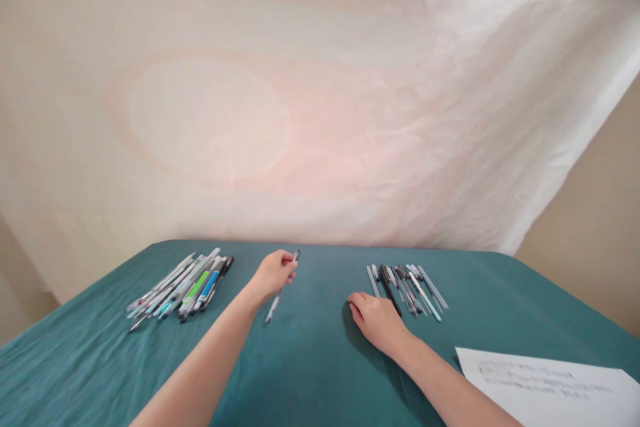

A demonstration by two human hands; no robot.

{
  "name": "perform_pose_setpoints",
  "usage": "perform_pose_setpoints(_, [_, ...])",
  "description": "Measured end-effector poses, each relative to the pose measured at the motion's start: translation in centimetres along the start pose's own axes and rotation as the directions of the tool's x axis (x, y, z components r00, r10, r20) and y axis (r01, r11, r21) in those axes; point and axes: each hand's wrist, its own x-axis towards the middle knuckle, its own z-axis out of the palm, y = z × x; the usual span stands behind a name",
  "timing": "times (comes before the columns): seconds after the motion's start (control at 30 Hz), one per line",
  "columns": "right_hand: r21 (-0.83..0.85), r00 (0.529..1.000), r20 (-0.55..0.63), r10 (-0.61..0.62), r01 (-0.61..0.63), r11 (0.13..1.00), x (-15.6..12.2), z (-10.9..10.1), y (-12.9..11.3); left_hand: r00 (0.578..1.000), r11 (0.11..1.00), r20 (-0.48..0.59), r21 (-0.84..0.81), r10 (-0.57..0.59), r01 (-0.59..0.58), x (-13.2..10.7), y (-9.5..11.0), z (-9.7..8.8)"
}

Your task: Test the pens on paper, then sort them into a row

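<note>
Cloth (310, 373) open btwn left pen pile (180, 287) & right pen row (407, 288); paper sheet (545, 383) covers near-right corner

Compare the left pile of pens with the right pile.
The left pile includes pens with green and blue barrels; the right pile is mostly grey, black and white. The left pile slants up toward the right, the right pile up toward the left. The right hand rests flat close beside the right pile; the left pile lies apart from the left hand, which holds a single pen. Both lie on the teal tablecloth.
</note>
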Motion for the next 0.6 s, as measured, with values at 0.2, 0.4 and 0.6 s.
perform_pose_setpoints(0.2, [0.111, 0.999, -0.045, 0.026, -0.021, 0.994, -0.2, 0.1, 0.0, 0.949, 0.601, 0.314, -0.764, 0.025, 0.237, -4.1, 4.1, 7.1])
perform_pose_setpoints(0.4, [0.338, 0.996, -0.051, 0.074, -0.052, 0.94, 0.0, 0.0, 0.1, 0.873, 0.238, 0.484, -0.843, -0.054, 0.482, -5.9, 3.8, 10.4])
perform_pose_setpoints(0.6, [0.728, 0.975, -0.073, 0.212, -0.093, 0.679, 0.6, 0.9, 0.7, 0.83, 0.185, 0.556, -0.812, -0.043, 0.553, -6.2, 4.0, 10.2])
